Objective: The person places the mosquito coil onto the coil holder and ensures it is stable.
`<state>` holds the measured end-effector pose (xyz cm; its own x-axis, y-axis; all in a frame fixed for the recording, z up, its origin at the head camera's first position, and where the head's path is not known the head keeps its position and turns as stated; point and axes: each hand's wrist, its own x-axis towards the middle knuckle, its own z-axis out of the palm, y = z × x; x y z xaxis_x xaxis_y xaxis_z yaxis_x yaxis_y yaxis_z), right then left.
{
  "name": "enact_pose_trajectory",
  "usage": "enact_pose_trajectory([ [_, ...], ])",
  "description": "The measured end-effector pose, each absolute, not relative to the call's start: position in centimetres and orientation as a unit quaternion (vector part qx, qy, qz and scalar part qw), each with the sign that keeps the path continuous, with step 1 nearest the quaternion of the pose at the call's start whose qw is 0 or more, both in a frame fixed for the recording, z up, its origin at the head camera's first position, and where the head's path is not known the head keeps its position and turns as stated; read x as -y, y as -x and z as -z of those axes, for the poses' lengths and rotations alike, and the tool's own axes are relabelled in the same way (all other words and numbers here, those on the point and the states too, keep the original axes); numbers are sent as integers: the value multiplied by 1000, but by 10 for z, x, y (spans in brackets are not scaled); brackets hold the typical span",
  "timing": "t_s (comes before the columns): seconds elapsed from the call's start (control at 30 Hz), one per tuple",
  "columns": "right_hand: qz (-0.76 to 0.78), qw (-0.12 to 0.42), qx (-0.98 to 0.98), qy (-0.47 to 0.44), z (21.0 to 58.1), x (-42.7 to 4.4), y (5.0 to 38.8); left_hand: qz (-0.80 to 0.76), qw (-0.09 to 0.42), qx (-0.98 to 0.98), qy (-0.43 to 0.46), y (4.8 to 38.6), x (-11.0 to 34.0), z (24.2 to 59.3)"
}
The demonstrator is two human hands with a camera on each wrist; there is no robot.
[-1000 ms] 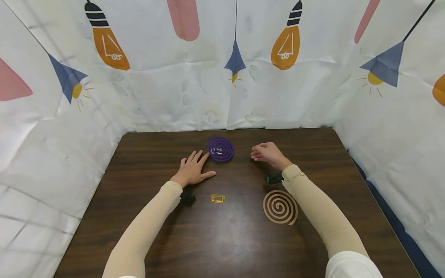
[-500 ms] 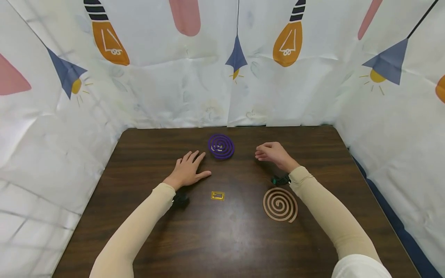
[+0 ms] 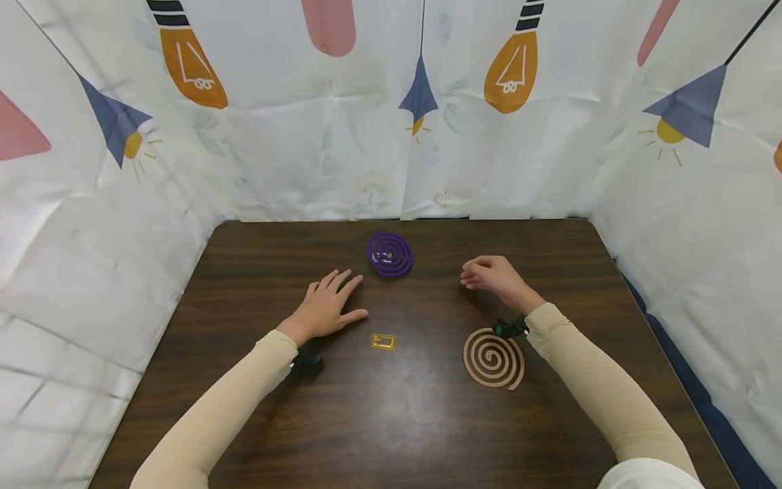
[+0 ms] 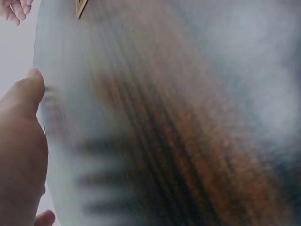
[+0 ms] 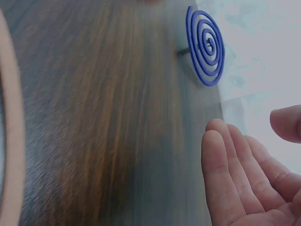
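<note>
A purple mosquito coil [image 3: 389, 255] sits near the table's far edge, held above the wood on a small metal stand; the right wrist view shows this coil [image 5: 205, 47] raised. My left hand [image 3: 324, 307], fingers spread and holding nothing, is over the table to its near left. On the other side my right hand [image 3: 496, 277] has its fingers together and loosely bent, with nothing in them. A brown mosquito coil [image 3: 492, 358] lies flat below my right wrist. Between the forearms lies a flat gold metal stand [image 3: 383, 341], whose pointed end shows in the left wrist view.
The dark wood-grain table [image 3: 391, 421] ends at a white patterned cloth [image 3: 330, 163], which hangs behind it and along both sides. Black wrist devices, one on each arm, hang low over the table.
Both hands have drawn back and apart: the left away from the purple coil toward the left, the right toward the right and nearer. The coils and gold stand stay put while the head view shifts slightly.
</note>
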<state>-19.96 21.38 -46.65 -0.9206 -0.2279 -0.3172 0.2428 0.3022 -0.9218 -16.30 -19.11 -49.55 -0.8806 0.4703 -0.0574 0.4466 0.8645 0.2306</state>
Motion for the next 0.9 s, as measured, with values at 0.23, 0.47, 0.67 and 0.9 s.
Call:
enact_pose_trajectory([
  [0.23,579,188,-793,-2,470,-229,186,-115,47,-958,-258,152,191,491],
  [0.47,549,184,-815,15,469,-244,172,-115,44,-950,-286,141,192,491],
  [0.67,522,168,-836,18,468,-254,158,-112,41,-941,-315,131,194,491],
  [0.9,465,154,-871,20,469,-264,141,-118,50,-933,-337,118,196,493],
])
